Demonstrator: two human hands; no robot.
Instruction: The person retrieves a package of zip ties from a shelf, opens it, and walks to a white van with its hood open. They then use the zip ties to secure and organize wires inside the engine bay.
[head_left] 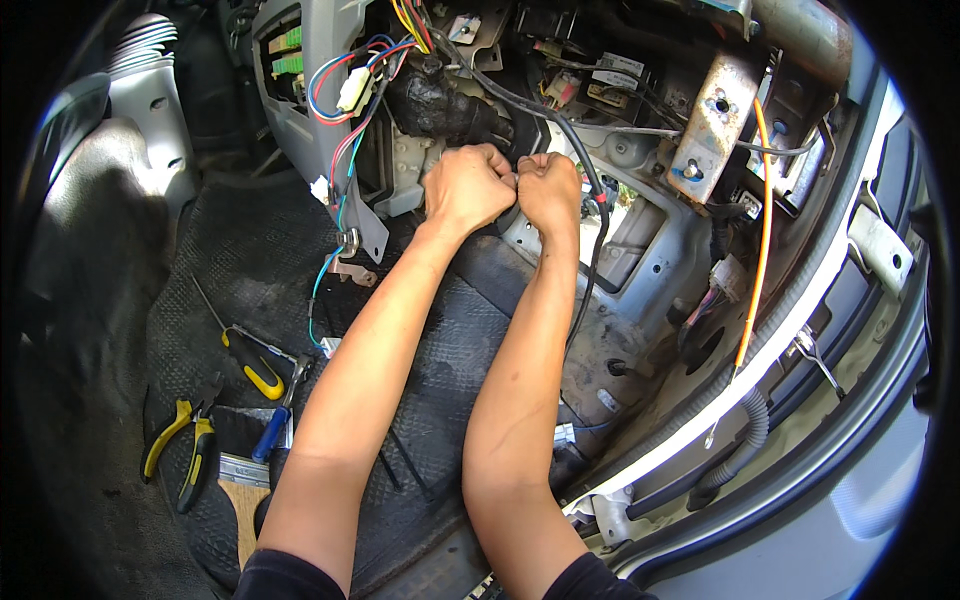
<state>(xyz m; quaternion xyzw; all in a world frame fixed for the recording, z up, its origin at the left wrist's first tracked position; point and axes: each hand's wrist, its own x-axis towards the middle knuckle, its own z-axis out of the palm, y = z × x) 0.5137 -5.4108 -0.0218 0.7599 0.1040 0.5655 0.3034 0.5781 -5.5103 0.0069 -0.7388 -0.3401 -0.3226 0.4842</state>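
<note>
Both forearms reach up into an opened vehicle dashboard. My left hand [470, 188] is closed, its fingers curled inward. Right beside it, my right hand [548, 195] is also closed, thumb and fingers pressed together. The fingertips of the two hands meet, and whatever is between them is hidden or too small to make out. Just above the left hand is a dark, lumpy black part [440, 102]. A black cable [572, 138] with a red band runs down past the right hand. Behind the right hand lies a grey metal frame [655, 240] with an opening.
Pliers [205, 455], a yellow-black screwdriver [252, 362], a blue-handled tool [272, 432] and a paintbrush [243, 495] lie on the black floor mat [235, 230]. Coloured wires with a white connector [356, 90] hang at left. A rusty bracket [712, 125] and orange cable [763, 240] are at right.
</note>
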